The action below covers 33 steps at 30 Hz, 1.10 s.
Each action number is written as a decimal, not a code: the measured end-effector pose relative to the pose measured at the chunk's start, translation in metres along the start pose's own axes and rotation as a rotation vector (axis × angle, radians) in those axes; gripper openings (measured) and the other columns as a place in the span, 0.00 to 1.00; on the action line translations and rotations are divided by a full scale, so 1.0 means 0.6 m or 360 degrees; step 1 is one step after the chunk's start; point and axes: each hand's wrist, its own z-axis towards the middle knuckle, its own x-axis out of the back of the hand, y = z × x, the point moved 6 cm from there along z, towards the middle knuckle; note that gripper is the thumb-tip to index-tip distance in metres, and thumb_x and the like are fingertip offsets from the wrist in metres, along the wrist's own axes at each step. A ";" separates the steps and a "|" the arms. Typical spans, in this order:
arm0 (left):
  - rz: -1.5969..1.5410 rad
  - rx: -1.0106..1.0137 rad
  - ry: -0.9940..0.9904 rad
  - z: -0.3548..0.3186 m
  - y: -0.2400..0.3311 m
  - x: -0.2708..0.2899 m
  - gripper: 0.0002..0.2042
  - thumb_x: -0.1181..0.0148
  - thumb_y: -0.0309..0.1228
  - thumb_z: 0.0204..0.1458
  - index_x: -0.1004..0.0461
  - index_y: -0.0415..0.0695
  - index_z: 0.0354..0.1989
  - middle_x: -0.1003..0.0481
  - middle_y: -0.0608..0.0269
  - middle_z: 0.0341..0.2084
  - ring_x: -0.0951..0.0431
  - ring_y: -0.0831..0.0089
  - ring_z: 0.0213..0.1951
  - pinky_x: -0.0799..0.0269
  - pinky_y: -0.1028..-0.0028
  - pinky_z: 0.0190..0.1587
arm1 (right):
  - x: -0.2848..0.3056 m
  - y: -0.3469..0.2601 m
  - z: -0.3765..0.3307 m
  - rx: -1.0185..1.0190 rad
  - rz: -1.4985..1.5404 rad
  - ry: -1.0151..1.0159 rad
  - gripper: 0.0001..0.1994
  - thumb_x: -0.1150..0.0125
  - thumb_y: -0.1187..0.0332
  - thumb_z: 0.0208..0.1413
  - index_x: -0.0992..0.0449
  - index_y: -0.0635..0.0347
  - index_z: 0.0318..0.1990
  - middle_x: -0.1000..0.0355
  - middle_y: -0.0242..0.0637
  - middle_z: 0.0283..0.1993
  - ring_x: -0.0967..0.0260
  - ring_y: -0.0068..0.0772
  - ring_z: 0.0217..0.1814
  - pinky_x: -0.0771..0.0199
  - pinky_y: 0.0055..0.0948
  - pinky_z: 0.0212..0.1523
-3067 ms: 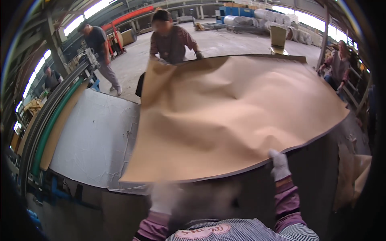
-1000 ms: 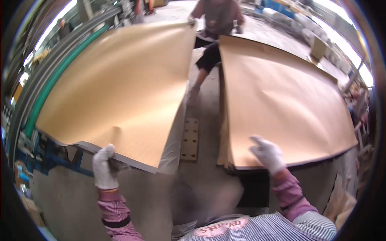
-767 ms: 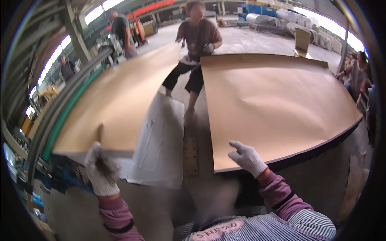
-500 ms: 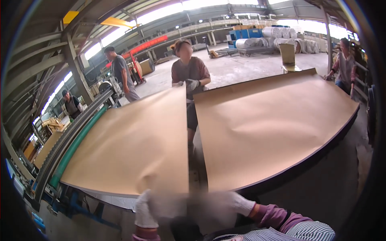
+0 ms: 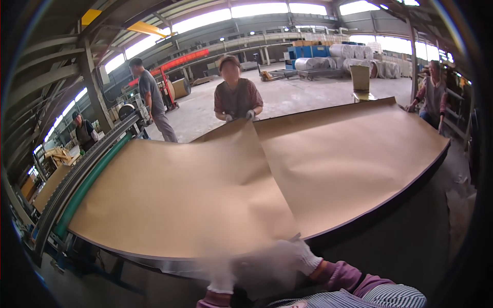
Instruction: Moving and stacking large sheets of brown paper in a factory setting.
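Two large brown paper-like sheets lie before me, the left sheet (image 5: 169, 195) overlapping the edge of the right sheet (image 5: 344, 159). My right hand (image 5: 292, 254), in a whitish glove, is closed at the near right corner of the left sheet; its fingertips are partly blurred. Beside the near edge of that sheet is my left hand (image 5: 222, 274), also gloved, its fingers smeared. Across from me, a person's gloved hands (image 5: 250, 115) are at the far end of the overlap. The left sheet is creased close to the overlap.
At left, a long machine carries a green roller (image 5: 95, 179) along the left sheet's edge. Another person (image 5: 434, 95) stands at the right sheet's far right end. Two more people are beyond the machine. Wrapped rolls (image 5: 313, 63) and a pallet jack (image 5: 272, 75) stand behind.
The left sheet's free edge has moved right, covering the gap between the sheets and overlapping the right one. My left hand has moved right. The person opposite leans lower over the sheets.
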 end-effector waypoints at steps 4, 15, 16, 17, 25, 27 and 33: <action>-0.0007 -0.0412 0.0523 -0.054 0.163 0.052 0.23 0.45 0.46 0.55 0.31 0.40 0.52 0.25 0.53 0.42 0.22 0.61 0.41 0.22 0.58 0.42 | 0.039 -0.052 -0.041 -0.0162 0.0081 0.0120 0.09 0.52 0.68 0.52 0.28 0.62 0.36 0.29 0.32 0.23 0.37 0.18 0.17 0.39 0.18 0.14; 0.0510 -0.0134 0.0433 0.005 0.134 0.022 0.17 0.46 0.41 0.57 0.26 0.36 0.42 0.26 0.57 0.38 0.24 0.67 0.39 0.25 0.72 0.41 | 0.230 -0.101 -0.110 -0.0100 -0.0054 0.0480 0.13 0.50 0.66 0.53 0.28 0.61 0.43 0.33 0.29 0.21 0.39 0.16 0.15 0.40 0.17 0.14; 0.0541 -0.0094 0.0378 0.013 0.109 -0.018 0.17 0.47 0.41 0.58 0.26 0.36 0.42 0.26 0.57 0.37 0.24 0.68 0.38 0.26 0.72 0.40 | 0.247 -0.093 -0.109 0.0016 0.0022 0.0537 0.13 0.49 0.65 0.54 0.28 0.61 0.44 0.33 0.29 0.21 0.38 0.17 0.16 0.40 0.18 0.14; 0.0571 -0.0063 0.0331 0.015 0.087 -0.060 0.17 0.47 0.41 0.58 0.26 0.36 0.42 0.26 0.58 0.37 0.25 0.68 0.37 0.26 0.72 0.38 | 0.266 -0.082 -0.111 0.0142 0.0085 0.0581 0.14 0.48 0.64 0.55 0.28 0.60 0.46 0.33 0.29 0.22 0.37 0.17 0.17 0.40 0.18 0.14; 0.0976 -0.0063 0.0499 -0.081 0.049 -0.192 0.18 0.53 0.41 0.62 0.23 0.40 0.34 0.27 0.69 0.24 0.30 0.77 0.24 0.34 0.76 0.25 | 0.083 0.012 -0.106 -0.0406 0.0775 -0.0162 0.17 0.49 0.51 0.60 0.26 0.55 0.40 0.32 0.26 0.28 0.37 0.16 0.25 0.37 0.19 0.20; 0.1230 -0.0100 0.0281 -0.071 0.023 -0.189 0.18 0.52 0.44 0.61 0.23 0.42 0.33 0.27 0.67 0.24 0.31 0.77 0.24 0.36 0.77 0.25 | 0.027 0.027 -0.072 -0.0591 0.0864 -0.0286 0.16 0.47 0.52 0.61 0.26 0.56 0.42 0.31 0.26 0.35 0.36 0.17 0.39 0.34 0.17 0.28; 0.0220 0.0391 0.0170 -0.058 0.011 -0.159 0.22 0.47 0.47 0.57 0.27 0.39 0.45 0.23 0.59 0.29 0.23 0.69 0.29 0.25 0.75 0.34 | 0.089 0.085 -0.016 -0.0477 0.0637 0.0142 0.19 0.51 0.53 0.61 0.27 0.60 0.30 0.31 0.28 0.18 0.35 0.18 0.16 0.39 0.18 0.13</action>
